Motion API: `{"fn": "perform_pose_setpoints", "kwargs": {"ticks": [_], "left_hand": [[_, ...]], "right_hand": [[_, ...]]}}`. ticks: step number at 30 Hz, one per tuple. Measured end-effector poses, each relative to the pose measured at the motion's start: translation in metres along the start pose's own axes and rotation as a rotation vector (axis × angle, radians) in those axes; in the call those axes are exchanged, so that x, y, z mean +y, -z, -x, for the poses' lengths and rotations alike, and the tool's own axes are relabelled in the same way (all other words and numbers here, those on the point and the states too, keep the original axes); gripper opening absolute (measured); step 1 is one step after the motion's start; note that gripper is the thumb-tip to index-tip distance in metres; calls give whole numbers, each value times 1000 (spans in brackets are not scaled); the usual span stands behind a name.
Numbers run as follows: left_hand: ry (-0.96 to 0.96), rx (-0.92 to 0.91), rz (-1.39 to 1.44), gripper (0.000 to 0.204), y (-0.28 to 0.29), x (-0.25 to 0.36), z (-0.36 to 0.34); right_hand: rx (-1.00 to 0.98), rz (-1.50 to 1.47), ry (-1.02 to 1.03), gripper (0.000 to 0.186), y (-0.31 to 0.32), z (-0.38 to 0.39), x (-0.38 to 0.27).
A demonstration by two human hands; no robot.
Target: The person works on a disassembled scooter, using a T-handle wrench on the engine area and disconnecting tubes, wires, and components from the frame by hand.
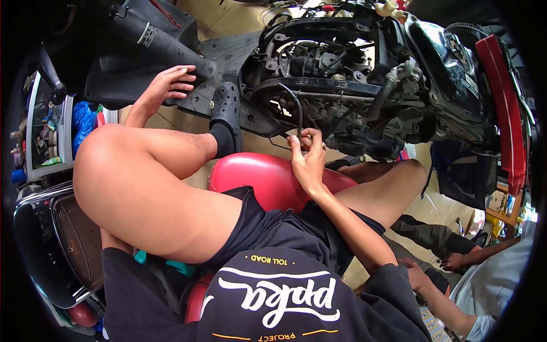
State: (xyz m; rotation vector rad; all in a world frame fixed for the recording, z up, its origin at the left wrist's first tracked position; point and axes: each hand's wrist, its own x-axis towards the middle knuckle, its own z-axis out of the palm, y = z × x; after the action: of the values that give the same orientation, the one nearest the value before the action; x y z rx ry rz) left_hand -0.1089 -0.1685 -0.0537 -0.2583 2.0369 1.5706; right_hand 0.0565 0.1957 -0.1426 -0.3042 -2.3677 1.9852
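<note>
A thin, curved black hose (299, 108) rises from the fingers of my right hand (308, 159), which is closed round its lower end. Its upper end bends left, in front of the scooter's exposed black frame (319, 84). Whether that end is attached to anything, I cannot tell. My left hand (171, 85) reaches past my bent knee with its fingers stretched out and nothing in them. It is over the edge of the scooter's footboard (225, 62), near the dark front panel; whether it touches, I cannot tell. Engine parts (325, 60) show inside the frame's opening.
My shoe (226, 108) rests against the footboard. A red cushioned seat (256, 176) is between my legs. A red body panel (504, 114) stands at the far right. Another person in a grey shirt (496, 285) sits at lower right. A chrome-edged chair (62, 245) stands at left.
</note>
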Motion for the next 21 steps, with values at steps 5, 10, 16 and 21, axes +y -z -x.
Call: {"fn": "perform_pose_setpoints", "kwargs": {"ticks": [5,10,16,21], "left_hand": [[14,-25,1,45,9,-7,7],[59,-23,-40,47,11,-2,11],[76,41,-90,50,24,1,20],[83,-12,-59,49,-2,-8,1]], "right_hand": [[45,-45,-37,23,-2,-2,4],[19,64,-56,24,10,-6,-1],[350,214,181,13,43,-1,-5],[405,96,-200,24,95,-9,45]]}}
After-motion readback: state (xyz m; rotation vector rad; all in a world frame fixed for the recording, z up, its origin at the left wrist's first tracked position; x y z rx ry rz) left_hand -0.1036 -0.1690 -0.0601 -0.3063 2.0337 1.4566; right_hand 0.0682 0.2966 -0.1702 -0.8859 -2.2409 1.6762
